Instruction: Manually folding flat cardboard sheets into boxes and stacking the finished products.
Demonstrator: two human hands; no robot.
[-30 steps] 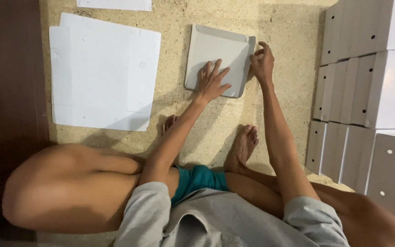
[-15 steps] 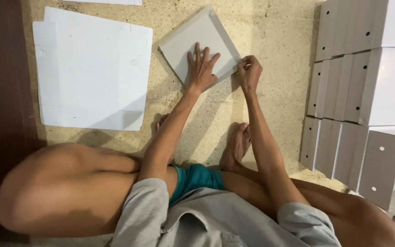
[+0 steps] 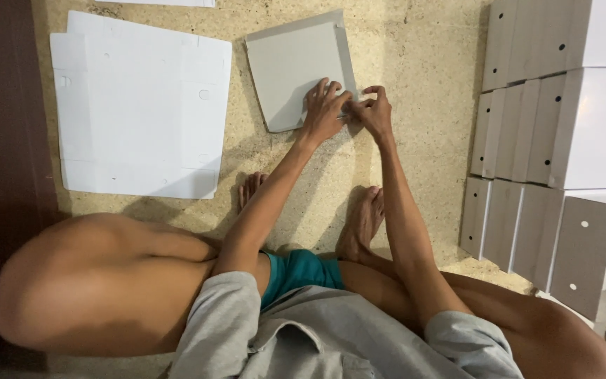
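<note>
I see the grey cardboard sheet [image 3: 296, 67] lying flat on the speckled floor [image 3: 415, 42], just right of the white flat sheets [image 3: 142, 112]. My left hand [image 3: 322, 112] presses flat on its lower right corner, fingers spread. My right hand [image 3: 373, 112] pinches that corner's edge. Stacked white boxes [image 3: 562, 105] stand well right of it.

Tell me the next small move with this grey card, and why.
Probably press the fold flat along the card's right edge. The left hand pins its lower corner to the floor, and the right hand pinches the narrow flap there.
</note>
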